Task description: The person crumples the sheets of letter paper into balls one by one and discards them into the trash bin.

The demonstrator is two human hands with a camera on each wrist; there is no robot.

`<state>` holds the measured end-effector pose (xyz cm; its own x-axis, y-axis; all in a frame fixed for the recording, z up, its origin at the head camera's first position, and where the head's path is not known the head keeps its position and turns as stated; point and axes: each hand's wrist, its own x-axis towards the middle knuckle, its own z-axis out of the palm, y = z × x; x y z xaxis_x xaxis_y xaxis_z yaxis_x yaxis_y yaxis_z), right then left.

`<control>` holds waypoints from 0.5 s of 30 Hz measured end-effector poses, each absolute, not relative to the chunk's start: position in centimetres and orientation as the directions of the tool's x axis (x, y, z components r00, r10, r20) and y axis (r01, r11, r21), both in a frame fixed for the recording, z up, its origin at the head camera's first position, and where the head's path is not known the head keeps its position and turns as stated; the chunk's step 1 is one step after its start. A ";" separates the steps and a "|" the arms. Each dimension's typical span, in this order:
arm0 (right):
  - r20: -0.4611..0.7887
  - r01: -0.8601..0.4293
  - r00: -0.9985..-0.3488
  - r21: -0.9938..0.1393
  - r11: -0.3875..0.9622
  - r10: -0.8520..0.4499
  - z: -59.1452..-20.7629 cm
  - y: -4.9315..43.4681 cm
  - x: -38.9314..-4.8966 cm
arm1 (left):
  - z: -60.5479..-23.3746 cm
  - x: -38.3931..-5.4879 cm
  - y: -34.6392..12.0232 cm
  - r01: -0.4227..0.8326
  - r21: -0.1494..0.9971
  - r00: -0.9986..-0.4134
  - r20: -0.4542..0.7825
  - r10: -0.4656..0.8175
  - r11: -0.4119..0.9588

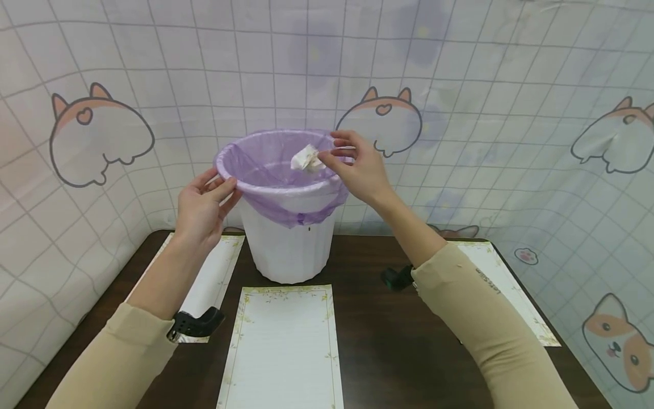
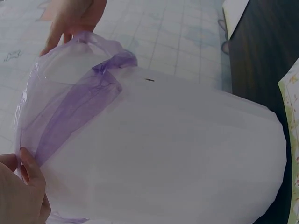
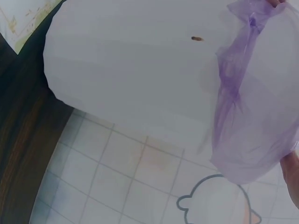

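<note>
A white trash can stands upright on the table, lined with a purple plastic bag folded over its rim. My left hand grips the left side of the bag-covered rim, thumb toward me; the left wrist view also shows this hand on the bag. Over the can's mouth, at the right of the rim, my right hand holds a crumpled white tissue at its fingertips. The left wrist view shows part of the right hand beyond the rim; the tissue is hidden there.
Sheets of white paper with floral borders lie on the dark table: one in front, one at left, one at right, partly under the right sleeve. A gridded cloth with dog drawings hangs behind and at both sides.
</note>
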<state>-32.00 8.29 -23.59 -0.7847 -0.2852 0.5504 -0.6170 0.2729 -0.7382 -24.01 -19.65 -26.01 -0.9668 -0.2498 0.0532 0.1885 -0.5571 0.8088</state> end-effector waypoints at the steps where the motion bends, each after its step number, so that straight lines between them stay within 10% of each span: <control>1: 0.545 -0.613 -0.788 -0.742 0.272 -0.288 -23.6 8.3 -31.9 | -26.0 -24.0 -19.6 0.190 0.809 -0.967 0.054 -0.250 -0.556; 15: 0.713 -0.743 -0.669 -0.636 0.211 -0.208 -26.1 10.8 -29.6 | -26.0 -24.1 -19.7 0.182 0.792 -0.970 0.050 -0.236 -0.583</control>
<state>-29.61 10.85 -26.11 -0.6695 -0.2081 0.7131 -0.7426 0.2112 -0.6356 -24.06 -19.74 -26.00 -0.9705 -0.2359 0.0498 0.1824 -0.5829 0.7918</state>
